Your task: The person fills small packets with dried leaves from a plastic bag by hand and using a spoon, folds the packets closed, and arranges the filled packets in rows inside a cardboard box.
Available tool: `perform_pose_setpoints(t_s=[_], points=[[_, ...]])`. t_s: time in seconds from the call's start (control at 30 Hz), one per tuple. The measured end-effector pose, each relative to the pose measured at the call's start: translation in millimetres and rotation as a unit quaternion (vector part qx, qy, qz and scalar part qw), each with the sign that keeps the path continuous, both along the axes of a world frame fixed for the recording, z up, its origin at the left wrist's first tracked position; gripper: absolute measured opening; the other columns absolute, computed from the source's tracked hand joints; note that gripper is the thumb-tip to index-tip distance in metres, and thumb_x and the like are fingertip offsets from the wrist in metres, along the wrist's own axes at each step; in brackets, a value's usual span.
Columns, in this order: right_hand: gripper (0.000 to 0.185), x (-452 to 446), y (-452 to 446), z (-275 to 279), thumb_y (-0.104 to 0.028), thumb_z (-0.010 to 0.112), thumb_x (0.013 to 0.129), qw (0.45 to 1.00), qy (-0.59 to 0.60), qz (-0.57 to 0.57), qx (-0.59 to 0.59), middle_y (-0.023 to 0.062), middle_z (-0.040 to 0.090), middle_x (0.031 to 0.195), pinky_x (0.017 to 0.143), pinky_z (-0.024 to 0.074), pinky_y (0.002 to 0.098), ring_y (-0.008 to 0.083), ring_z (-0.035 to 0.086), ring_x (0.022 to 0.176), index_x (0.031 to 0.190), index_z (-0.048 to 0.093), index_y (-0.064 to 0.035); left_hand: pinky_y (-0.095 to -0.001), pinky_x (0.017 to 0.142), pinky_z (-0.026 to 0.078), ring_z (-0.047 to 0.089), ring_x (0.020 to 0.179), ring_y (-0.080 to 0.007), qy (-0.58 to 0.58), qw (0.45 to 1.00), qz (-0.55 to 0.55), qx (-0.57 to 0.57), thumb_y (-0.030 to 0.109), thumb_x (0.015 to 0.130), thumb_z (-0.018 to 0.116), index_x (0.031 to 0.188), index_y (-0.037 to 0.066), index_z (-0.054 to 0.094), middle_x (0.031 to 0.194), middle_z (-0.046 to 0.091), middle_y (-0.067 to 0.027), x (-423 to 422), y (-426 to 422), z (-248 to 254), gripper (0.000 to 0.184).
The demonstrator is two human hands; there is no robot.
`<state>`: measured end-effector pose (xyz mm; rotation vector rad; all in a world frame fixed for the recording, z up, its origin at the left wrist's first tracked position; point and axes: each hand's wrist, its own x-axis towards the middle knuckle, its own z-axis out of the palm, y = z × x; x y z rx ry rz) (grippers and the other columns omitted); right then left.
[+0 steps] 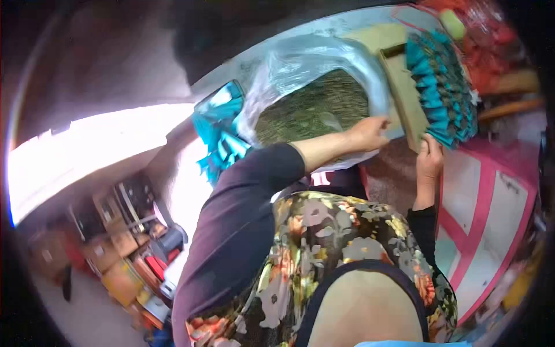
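Note:
My left hand point(369, 134) reaches over the right rim of a clear plastic bag point(361, 55) with its fingers curled closed; anything between them is too small to make out. Dried, shredded brown-green plant matter point(312, 107) fills the bag. My right hand point(429, 159) has its fingers closed at the lower end of a row of teal packets point(442, 87), apparently on the nearest packet. The packets' open ends show dark filling. They stand packed in a shallow cardboard tray point(404, 95). Left of the bag lies a loose heap of teal wrappers point(222, 124).
Red plastic bags point(491, 40) lie beyond the tray. A pink-and-white cabinet point(483, 202) stands at my right. Boxes and other goods point(124, 248) are piled on the floor at the lower left, below a bright opening.

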<state>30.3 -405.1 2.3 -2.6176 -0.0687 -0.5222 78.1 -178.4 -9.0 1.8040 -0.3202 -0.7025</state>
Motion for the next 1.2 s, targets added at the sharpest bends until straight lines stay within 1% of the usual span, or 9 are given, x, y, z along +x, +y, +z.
perform_pose_setpoints(t_s=[0.2, 0.27, 0.37, 0.4, 0.5, 0.7, 0.8, 1.03, 1.2], points=[[0.013, -6.6, 146.8, 12.7, -0.002, 0.060, 0.078, 0.950, 0.108, 0.264, 0.129, 0.0118, 0.064, 0.082, 0.063, 0.0502, 0.0366, 0.0298, 0.063, 0.074, 0.089, 0.063, -0.0074, -0.0273, 0.077, 0.050, 0.061, 0.088, -0.0155, 0.095, 0.942, 0.319, -0.034, 0.011, 0.081, 0.061, 0.121, -0.002, 0.051, 0.104, 0.062, -0.0114, -89.1, 204.8, 47.9, 0.043], [0.012, -14.0, 184.6, 14.5, -0.002, 0.060, 0.076, 0.933, 0.108, 0.321, 0.123, 0.0105, 0.064, 0.081, 0.063, 0.0502, 0.0364, 0.0290, 0.063, 0.073, 0.087, 0.062, -0.0069, -0.0253, 0.074, 0.049, 0.059, 0.086, -0.0133, 0.049, 0.898, 0.431, 0.071, 0.007, 0.082, 0.059, 0.118, -0.001, 0.053, 0.099, 0.061, -0.0088, -120.2, 269.1, 65.9, 0.037], [0.013, -24.9, 215.2, 7.8, -0.004, 0.060, 0.076, 0.912, 0.153, 0.363, 0.118, 0.0095, 0.064, 0.081, 0.064, 0.0504, 0.0366, 0.0291, 0.063, 0.075, 0.087, 0.063, -0.0078, -0.0272, 0.075, 0.049, 0.061, 0.088, -0.0156, -0.027, 0.817, 0.574, 0.053, 0.007, 0.082, 0.062, 0.114, 0.003, 0.056, 0.096, 0.064, -0.0099, -174.6, 349.0, 57.6, 0.032], [0.012, -24.5, 222.1, 7.1, -0.005, 0.060, 0.076, 0.901, 0.172, 0.383, 0.105, 0.0096, 0.064, 0.082, 0.064, 0.0505, 0.0369, 0.0293, 0.063, 0.076, 0.087, 0.063, -0.0079, -0.0290, 0.072, 0.051, 0.063, 0.082, -0.0159, -0.058, 0.795, 0.586, 0.144, 0.010, 0.083, 0.062, 0.113, 0.004, 0.057, 0.094, 0.066, -0.0098, -189.4, 373.0, 47.7, 0.031], [0.012, -34.7, 239.6, 9.1, -0.007, 0.059, 0.076, 0.876, 0.211, 0.426, 0.075, 0.0101, 0.065, 0.082, 0.066, 0.0506, 0.0378, 0.0301, 0.063, 0.077, 0.087, 0.063, -0.0076, -0.0290, 0.076, 0.051, 0.064, 0.085, -0.0148, -0.061, 0.762, 0.579, 0.284, 0.015, 0.083, 0.066, 0.107, 0.003, 0.063, 0.095, 0.068, -0.0107, -226.8, 416.5, 42.2, 0.027], [0.013, -34.3, 243.9, 8.4, -0.005, 0.058, 0.076, 0.877, 0.257, 0.405, 0.023, 0.0114, 0.065, 0.084, 0.067, 0.0510, 0.0343, 0.0297, 0.064, 0.077, 0.088, 0.063, -0.0056, -0.0271, 0.071, 0.051, 0.066, 0.077, -0.0150, -0.105, 0.776, 0.529, 0.326, 0.012, 0.082, 0.067, 0.092, 0.006, 0.068, 0.083, 0.069, -0.0093, -204.3, 424.5, 27.5, 0.012], [0.013, -36.2, 250.8, 13.9, -0.005, 0.058, 0.076, 0.875, 0.256, 0.411, 0.012, 0.0120, 0.065, 0.084, 0.068, 0.0510, 0.0347, 0.0296, 0.064, 0.078, 0.088, 0.063, -0.0054, -0.0344, 0.075, 0.052, 0.066, 0.084, -0.0257, -0.148, 0.795, 0.406, 0.426, 0.017, 0.079, 0.067, 0.090, 0.006, 0.067, 0.087, 0.068, -0.0112, -157.7, 413.8, 26.4, 0.016], [0.012, -46.4, 239.0, 19.7, -0.008, 0.056, 0.078, 0.881, 0.258, 0.395, 0.003, 0.0116, 0.064, 0.084, 0.069, 0.0507, 0.0382, 0.0307, 0.063, 0.079, 0.088, 0.062, -0.0070, -0.0403, 0.081, 0.051, 0.061, 0.098, -0.0324, -0.152, 0.785, 0.238, 0.551, 0.021, 0.082, 0.059, 0.093, 0.008, 0.068, 0.094, 0.066, -0.0139, -118.1, 400.4, -7.3, 0.020], [0.013, -51.6, 225.1, 16.7, -0.009, 0.053, 0.078, 0.888, 0.253, 0.383, -0.022, 0.0123, 0.064, 0.084, 0.069, 0.0512, 0.0385, 0.0309, 0.063, 0.078, 0.087, 0.063, -0.0071, -0.0408, 0.082, 0.051, 0.060, 0.102, -0.0316, -0.031, 0.802, 0.202, 0.561, 0.017, 0.081, 0.056, 0.092, 0.008, 0.068, 0.100, 0.066, -0.0149, -111.3, 403.7, -10.1, 0.019]])
